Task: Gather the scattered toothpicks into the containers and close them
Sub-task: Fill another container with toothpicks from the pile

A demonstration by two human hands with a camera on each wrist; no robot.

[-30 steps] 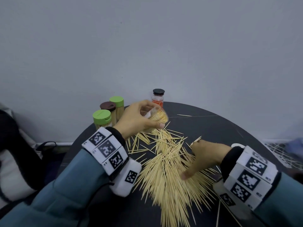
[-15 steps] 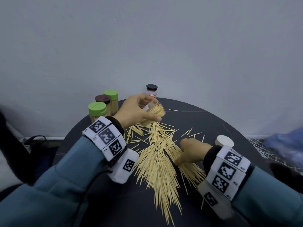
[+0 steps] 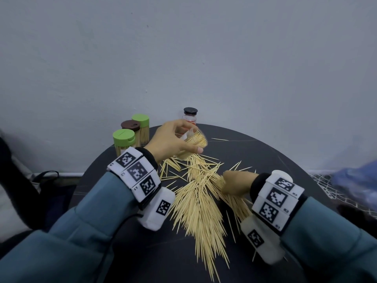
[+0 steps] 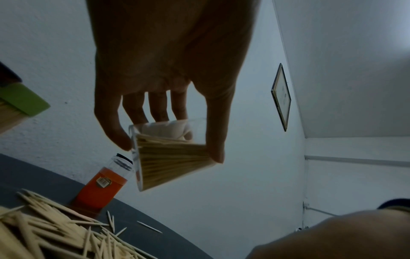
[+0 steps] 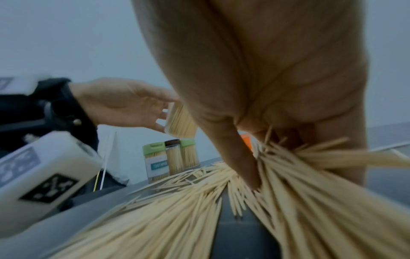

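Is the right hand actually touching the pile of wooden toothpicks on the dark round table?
Touching. The right wrist view shows the right hand with its fingers dug into the pile of wooden toothpicks, some bunched under the palm.

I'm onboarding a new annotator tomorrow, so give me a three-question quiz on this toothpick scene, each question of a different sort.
1. True or false: the left hand holds a clear container with no lid on.
2. How many capped toothpick containers stand together at the table's back left?
3. The right hand is: A) idle, B) gathering the toothpick pile, C) closing a lid.

Key: 1 true; 2 three; 3 B.
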